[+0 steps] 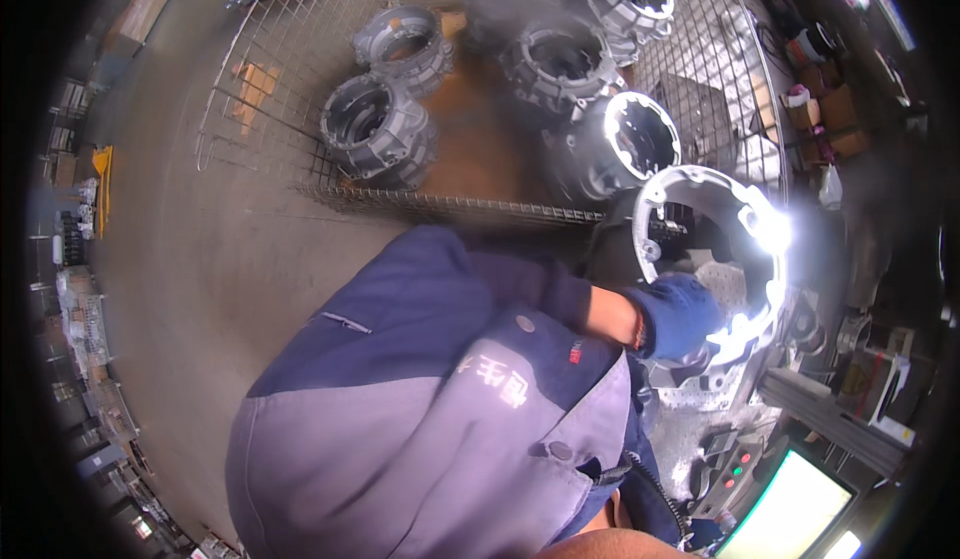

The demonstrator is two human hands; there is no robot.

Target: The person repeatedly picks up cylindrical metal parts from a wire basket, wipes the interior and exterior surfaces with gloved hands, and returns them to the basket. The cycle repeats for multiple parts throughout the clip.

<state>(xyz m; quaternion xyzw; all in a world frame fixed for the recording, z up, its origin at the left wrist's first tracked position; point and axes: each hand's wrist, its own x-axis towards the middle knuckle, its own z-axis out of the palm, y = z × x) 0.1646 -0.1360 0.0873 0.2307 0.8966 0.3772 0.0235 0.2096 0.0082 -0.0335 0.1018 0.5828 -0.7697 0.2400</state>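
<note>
A large cast-metal ring-shaped housing (pixel 655 221) stands at the right with its wide opening facing up, its rim glaring in bright light. My left hand (pixel 686 317), in a blue glove, is closed over the near-left part of that rim. The fingertips are partly hidden. Its dark blue sleeve stretches across from the left, with a strip of bare wrist at the cuff. A perforated metal surface (pixel 700 399) shows under and in front of the housing. My right hand does not show; the jacket front covers that area.
Beyond stands a wire mesh crate (pixel 450 202) with several similar housings (pixel 365 119) on a brown base. At the lower right are a lit screen (pixel 790 509), a push-button box (pixel 735 469) and a metal rail (pixel 835 419). Grey floor (pixel 200 289) extends left, past shelving.
</note>
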